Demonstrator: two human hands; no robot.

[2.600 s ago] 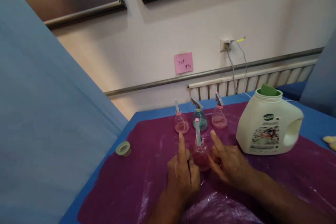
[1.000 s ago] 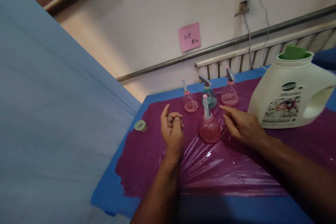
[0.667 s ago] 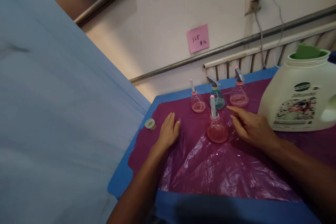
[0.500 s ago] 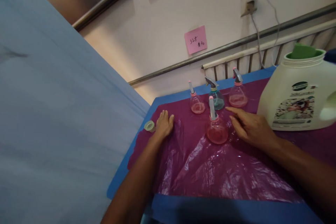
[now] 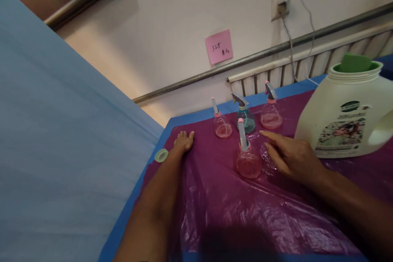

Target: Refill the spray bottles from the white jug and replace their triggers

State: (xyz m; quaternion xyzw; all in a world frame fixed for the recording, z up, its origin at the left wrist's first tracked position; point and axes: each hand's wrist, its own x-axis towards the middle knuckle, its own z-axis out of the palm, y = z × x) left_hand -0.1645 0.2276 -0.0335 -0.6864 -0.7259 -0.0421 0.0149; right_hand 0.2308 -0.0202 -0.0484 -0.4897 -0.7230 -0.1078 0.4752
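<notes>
My left hand [image 5: 183,142] lies on the purple plastic sheet [image 5: 208,188], fingers stretched out and holding nothing. Beside it, near the sheet's left edge, is a pale green cap [image 5: 161,155]. My right hand [image 5: 290,157] is open, its index finger extended and thumb apart, just right of the nearest spray bottle [image 5: 249,166], which holds pink liquid. Farther back stand a small pink spray bottle [image 5: 223,129], a blue spray bottle [image 5: 248,123] and another pink spray bottle [image 5: 271,118], all upright with grey trigger heads. I see no contact between my right hand and any bottle.
A large cream detergent jug [image 5: 340,120] with a green opening stands right of my right hand. Behind the table are a white railing [image 5: 276,65] and an outlet [image 5: 280,6] with hanging cables. A light blue curtain [image 5: 67,151] hangs at the left.
The view has shifted, so the bottles and both hands sit slightly lower and further left in the picture. Both hands keep nearly the same places among the objects.
</notes>
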